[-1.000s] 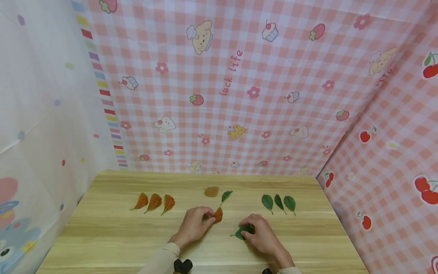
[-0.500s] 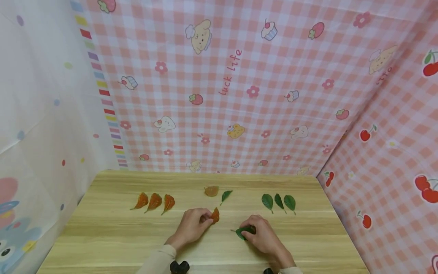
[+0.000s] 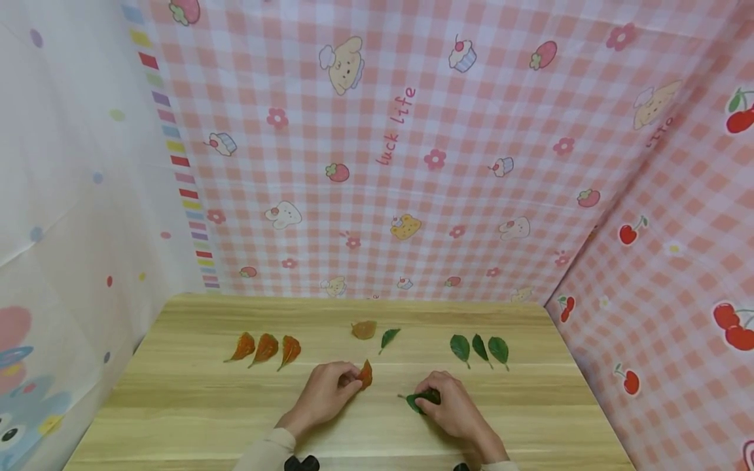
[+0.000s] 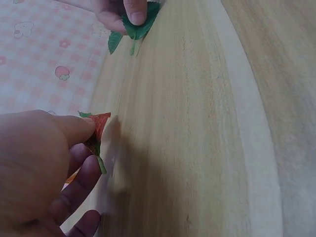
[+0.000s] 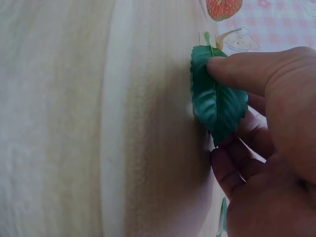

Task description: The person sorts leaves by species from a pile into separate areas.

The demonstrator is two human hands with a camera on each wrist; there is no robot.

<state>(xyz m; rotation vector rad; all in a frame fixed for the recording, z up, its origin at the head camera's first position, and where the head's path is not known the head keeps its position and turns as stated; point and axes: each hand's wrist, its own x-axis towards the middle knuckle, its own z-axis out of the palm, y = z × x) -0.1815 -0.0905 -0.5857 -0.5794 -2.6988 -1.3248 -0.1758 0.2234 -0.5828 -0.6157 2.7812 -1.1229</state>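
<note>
Head view: L hand and R hand are over the near-middle of the wooden worktop, a gap between them. L fingers are clamped on an orange leaf, its blade sticking out to the right; R fingers are clamped on a green leaf, stem pointing left. Farther back on the left, three orange leaves lie in a row; far right, three green leaves. Far middle, between the rows: a pale orange leaf w/ a small green leaf just to its right

L wrist view: thumb + fingers pinch the orange leaf by its blade; it's curled/folded, green stem poking out by a fingertip. Prob. v. light and thin, maybe creases easily, so a soft pinch nr the stem end should do. Can't tell if it touches the worktop. R hand shows beyond w/ its green leaf

R wrist view: thumb lies on the face of the held green leaf, close to the stem end, other fingers behind/under it. Blade looks flat, toothed edge, clear midrib; prob. light, bendy but a bit stiffer along the midrib, poss. smooth enough to slip, so best held across the midrib nr the stem, edges left free
</note>
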